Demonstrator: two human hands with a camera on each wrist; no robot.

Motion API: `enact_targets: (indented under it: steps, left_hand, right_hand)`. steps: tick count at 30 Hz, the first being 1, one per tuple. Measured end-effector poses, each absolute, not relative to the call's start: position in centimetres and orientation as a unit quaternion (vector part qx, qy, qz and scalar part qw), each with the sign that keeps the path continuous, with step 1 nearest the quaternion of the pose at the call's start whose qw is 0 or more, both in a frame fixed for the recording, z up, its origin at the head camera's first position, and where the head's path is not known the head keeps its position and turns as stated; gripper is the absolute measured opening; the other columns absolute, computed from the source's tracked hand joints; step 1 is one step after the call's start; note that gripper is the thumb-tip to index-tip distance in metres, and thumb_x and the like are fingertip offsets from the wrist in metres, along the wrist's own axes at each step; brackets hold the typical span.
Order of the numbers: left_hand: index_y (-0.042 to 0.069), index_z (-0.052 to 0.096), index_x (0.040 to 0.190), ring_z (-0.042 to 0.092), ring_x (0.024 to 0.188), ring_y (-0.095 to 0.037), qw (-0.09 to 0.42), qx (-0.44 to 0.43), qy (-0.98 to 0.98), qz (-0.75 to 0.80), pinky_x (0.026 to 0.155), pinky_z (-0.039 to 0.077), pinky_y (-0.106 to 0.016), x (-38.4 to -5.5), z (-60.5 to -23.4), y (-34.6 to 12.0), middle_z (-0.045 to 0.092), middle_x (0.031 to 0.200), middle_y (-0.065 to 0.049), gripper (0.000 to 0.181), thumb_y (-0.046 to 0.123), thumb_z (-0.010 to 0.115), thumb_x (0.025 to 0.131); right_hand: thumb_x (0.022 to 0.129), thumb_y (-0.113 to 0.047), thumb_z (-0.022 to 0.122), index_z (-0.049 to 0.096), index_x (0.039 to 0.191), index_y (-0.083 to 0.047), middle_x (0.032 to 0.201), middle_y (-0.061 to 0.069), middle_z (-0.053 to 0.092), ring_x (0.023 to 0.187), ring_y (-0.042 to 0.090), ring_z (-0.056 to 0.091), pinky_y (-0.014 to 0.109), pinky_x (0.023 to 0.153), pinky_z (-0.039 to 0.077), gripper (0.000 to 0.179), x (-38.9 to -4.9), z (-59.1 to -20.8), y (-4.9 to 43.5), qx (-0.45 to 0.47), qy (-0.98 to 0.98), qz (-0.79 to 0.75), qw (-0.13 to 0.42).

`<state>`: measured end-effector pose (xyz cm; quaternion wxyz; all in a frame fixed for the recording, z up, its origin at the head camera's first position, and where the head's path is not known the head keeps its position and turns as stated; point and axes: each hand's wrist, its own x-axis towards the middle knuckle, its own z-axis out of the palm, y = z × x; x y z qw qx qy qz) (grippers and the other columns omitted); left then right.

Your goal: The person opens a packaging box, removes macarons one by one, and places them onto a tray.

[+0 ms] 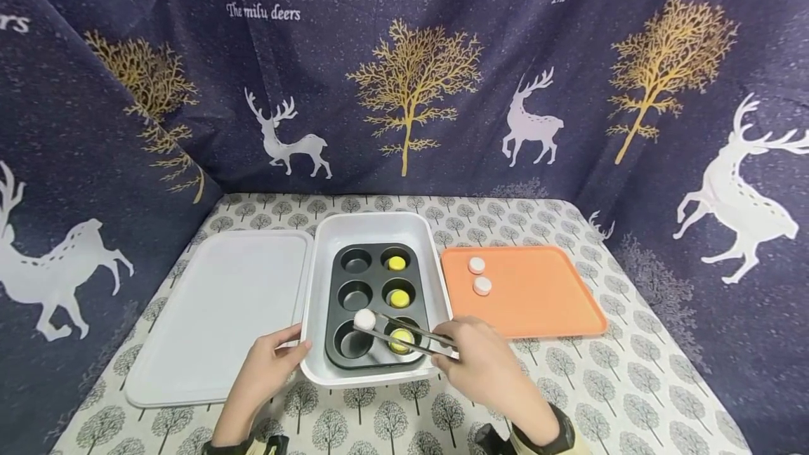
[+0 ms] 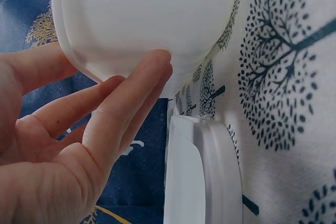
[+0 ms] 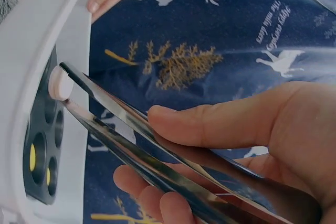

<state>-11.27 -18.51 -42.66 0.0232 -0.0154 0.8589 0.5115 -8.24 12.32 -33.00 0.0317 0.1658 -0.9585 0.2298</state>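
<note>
We've got tweezers [image 3: 128, 150] in our right grip [image 1: 483, 364], pinching a white disc [image 1: 364, 319] above the muffin pan [image 1: 376, 272]. Our left grip [image 1: 268, 364], loosely extended, touches the white bin's [image 1: 373, 230] left side. Two other discs [image 1: 482, 286] lie on the orange tray [image 1: 537, 286].

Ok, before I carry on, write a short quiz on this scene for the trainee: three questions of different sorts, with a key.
1. Count: how many yellow round pieces sit in the cups of the muffin pan?
2. Multiple choice: what do the tweezers in the right hand pinch at their tips?
a) a yellow round piece
b) a white round piece
c) nothing
3. True or false: the left hand is holding the side of the white bin.

Key: 1. Three; 2. b; 3. True.
</note>
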Motion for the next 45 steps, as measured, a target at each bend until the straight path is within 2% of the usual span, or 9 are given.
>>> enact_targets:
  steps: [5,13,21,27,34,42,45]
  left_hand:
    - [-0.012,0.051,0.134,0.065,0.108,-0.046,0.021,-0.008,0.858,0.513,0.076,0.063,-0.033,-11.3,-42.7,-18.4,0.053,0.132,-0.036,0.049,0.014,0.063,0.095]
    - [-0.009,0.051,0.135,0.065,0.108,-0.044,0.029,-0.013,0.855,0.518,0.077,0.063,-0.034,-11.2,-42.8,-18.4,0.054,0.132,-0.034,0.047,0.013,0.063,0.095]
    - [-0.009,0.051,0.135,0.066,0.107,-0.042,0.033,-0.007,0.853,0.521,0.078,0.063,-0.035,-11.4,-42.8,-18.5,0.054,0.132,-0.034,0.048,0.015,0.063,0.095]
    - [-0.009,0.051,0.135,0.066,0.108,-0.042,0.032,-0.011,0.85,0.525,0.079,0.062,-0.034,-11.3,-42.7,-18.6,0.054,0.132,-0.034,0.047,0.012,0.063,0.094]
    - [-0.009,0.051,0.135,0.067,0.107,-0.04,0.039,-0.014,0.843,0.536,0.079,0.062,-0.031,-11.2,-42.8,-18.7,0.054,0.133,-0.033,0.047,0.01,0.063,0.094]
    - [-0.009,0.05,0.135,0.067,0.108,-0.04,0.039,-0.012,0.843,0.536,0.079,0.062,-0.032,-11.3,-42.8,-18.9,0.053,0.133,-0.034,0.048,0.012,0.064,0.094]
    - [-0.009,0.051,0.135,0.067,0.106,-0.039,0.037,-0.011,0.843,0.537,0.079,0.062,-0.031,-11.3,-42.9,-18.9,0.054,0.132,-0.034,0.048,0.011,0.064,0.094]
  right_hand:
    - [0.078,-0.015,0.079,0.072,0.106,-0.009,0.1,0.003,0.071,0.084,0.014,0.062,0.037,0.074,0.055,0.03,-8.2,-32.3,13.5,0.122,-0.963,0.239,0.029]
    - [0.079,-0.014,0.078,0.073,0.104,-0.017,0.086,-0.006,0.067,0.073,0.009,0.056,0.029,0.064,0.048,0.026,-8.3,-31.6,16.4,0.072,-0.963,0.258,0.035]
    - [0.082,-0.02,0.077,0.069,0.116,-0.009,0.103,0.004,0.072,0.074,0.009,0.06,0.029,0.064,0.052,0.037,-8.0,-30.7,19.4,0.036,-0.962,0.266,0.045]
    - [0.083,-0.023,0.076,0.069,0.117,-0.008,0.104,0.005,0.072,0.071,0.009,0.056,0.026,0.061,0.047,0.038,-7.8,-30.6,21.4,0.026,-0.963,0.261,0.059]
    - [0.083,-0.026,0.077,0.07,0.114,-0.011,0.104,0.005,0.072,0.079,0.014,0.059,0.031,0.063,0.047,0.035,-7.4,-31.0,23.4,0.004,-0.972,0.222,0.072]
    - [0.084,-0.03,0.076,0.069,0.116,-0.008,0.104,0.008,0.073,0.082,0.019,0.064,0.039,0.065,0.051,0.04,-6.9,-32.2,25.0,-0.021,-0.976,0.211,0.044]
    - [0.085,-0.028,0.075,0.069,0.116,-0.008,0.102,0.007,0.073,0.079,0.018,0.063,0.039,0.063,0.05,0.037,-6.8,-32.6,25.3,-0.032,-0.977,0.209,0.029]
